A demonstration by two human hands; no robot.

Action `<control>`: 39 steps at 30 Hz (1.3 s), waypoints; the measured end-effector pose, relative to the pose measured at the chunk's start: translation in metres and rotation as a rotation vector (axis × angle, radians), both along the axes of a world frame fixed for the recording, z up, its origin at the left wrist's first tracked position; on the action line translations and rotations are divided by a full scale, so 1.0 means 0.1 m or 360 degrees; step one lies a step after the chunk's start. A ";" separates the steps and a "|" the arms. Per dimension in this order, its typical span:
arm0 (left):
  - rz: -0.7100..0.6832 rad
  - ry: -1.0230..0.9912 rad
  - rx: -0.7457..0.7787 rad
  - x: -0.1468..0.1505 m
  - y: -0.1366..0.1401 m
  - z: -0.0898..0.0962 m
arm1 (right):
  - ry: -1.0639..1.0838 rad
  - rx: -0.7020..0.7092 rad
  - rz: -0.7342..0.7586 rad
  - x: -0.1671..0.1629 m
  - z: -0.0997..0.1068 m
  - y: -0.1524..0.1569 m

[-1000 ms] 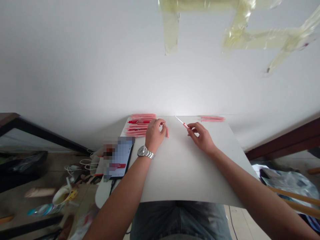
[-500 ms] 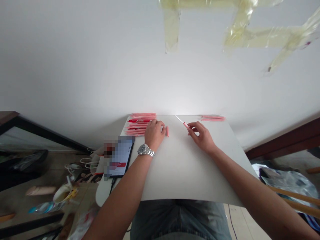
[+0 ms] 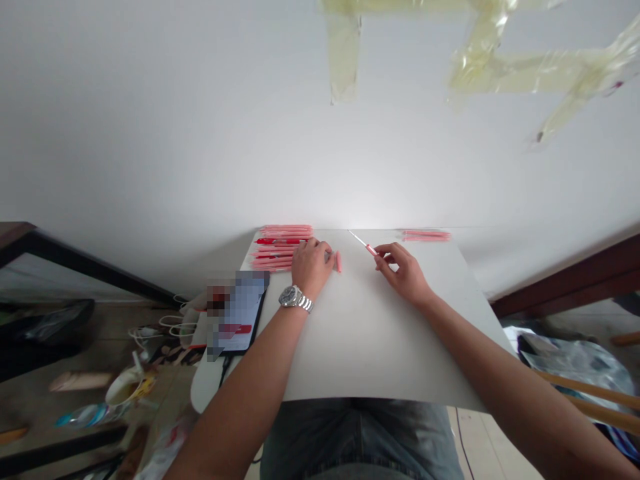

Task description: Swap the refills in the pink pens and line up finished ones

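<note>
My left hand [image 3: 312, 267], with a metal watch [image 3: 295, 297] on its wrist, is closed with curled fingers at the right end of the pen rows. A short pink pen barrel [image 3: 339, 262] stands out from its fingertips; the exact hold is partly hidden. In my right hand [image 3: 403, 270] the thumb and fingers pinch a pink pen grip [image 3: 371, 250]. A thin white refill [image 3: 357, 238] sticks out of that grip toward the wall. Pink pens [image 3: 273, 264] and a red pen [image 3: 280, 241] lie in rows beside my left hand.
Several pink pens [image 3: 427, 235] lie at the back right of the white table [image 3: 380, 347], against the wall. A tablet [image 3: 245, 310] with a cable rests at the left edge. A cup [image 3: 124, 389] and a bottle [image 3: 90, 416] are at lower left, below the table.
My left hand has shifted slightly to the right, and the short pink barrel has moved right with it and tilted a little. My right hand stays in place with the grip and refill.
</note>
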State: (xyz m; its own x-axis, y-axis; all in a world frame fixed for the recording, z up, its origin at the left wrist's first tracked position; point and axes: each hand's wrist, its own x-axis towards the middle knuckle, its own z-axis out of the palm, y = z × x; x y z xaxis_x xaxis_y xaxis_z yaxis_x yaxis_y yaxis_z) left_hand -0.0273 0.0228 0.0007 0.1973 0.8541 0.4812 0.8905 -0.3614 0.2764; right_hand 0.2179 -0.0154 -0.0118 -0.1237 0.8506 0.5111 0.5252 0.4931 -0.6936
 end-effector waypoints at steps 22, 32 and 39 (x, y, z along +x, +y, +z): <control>-0.0095 -0.0472 -0.0055 0.04 0.03 -0.05 | -0.0016 -0.0085 0.0030 0.00 -0.03 0.00; -0.0336 -0.1198 -0.0230 0.06 0.10 -0.07 | 0.0012 -0.0091 0.0058 -0.01 -0.03 -0.01; -0.0413 -0.1267 -0.0233 0.08 0.10 -0.09 | -0.0002 -0.0106 0.0067 -0.01 -0.03 -0.01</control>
State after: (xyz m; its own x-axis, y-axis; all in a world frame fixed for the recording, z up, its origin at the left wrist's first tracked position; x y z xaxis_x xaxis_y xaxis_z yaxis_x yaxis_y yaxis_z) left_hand -0.0197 0.0330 -0.0081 0.0449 0.8931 0.4476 0.3047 -0.4389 0.8453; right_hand 0.2171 -0.0168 -0.0147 -0.1605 0.8768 0.4534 0.5060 0.4675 -0.7249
